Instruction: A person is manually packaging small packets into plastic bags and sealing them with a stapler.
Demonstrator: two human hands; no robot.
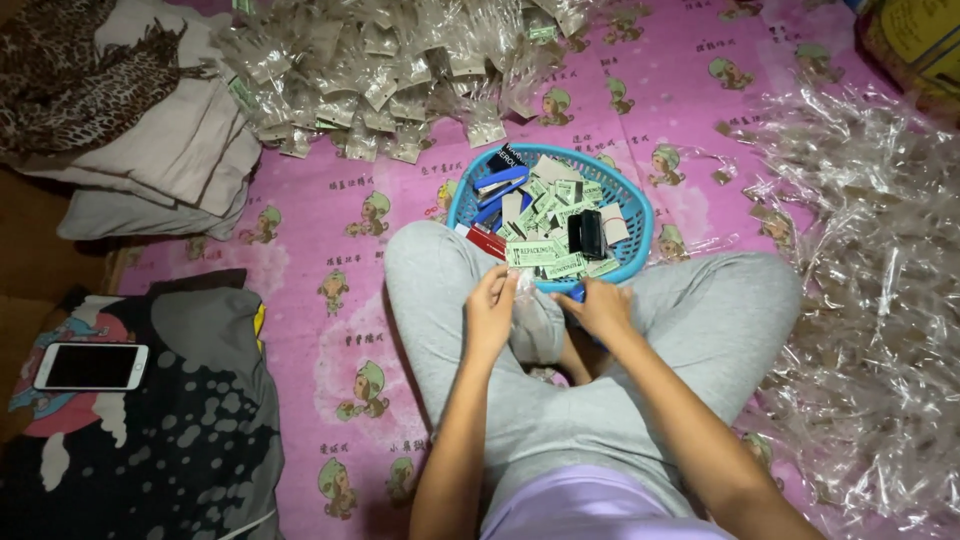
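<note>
Holding one clear bag [527, 292], two hands [490, 312] [603, 308]

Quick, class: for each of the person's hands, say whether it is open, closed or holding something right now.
Left hand: closed, pinching one edge of a small clear plastic bag.
Right hand: closed on the bag's other edge, beside the blue basket.

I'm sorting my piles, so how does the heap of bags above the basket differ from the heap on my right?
The top heap holds flat, filled packets with card inserts, overlapping closely. The right heap is loose, crinkled clear film, much larger and sprawling beside the knee. Both are transparent plastic lying on the pink mat.
</note>
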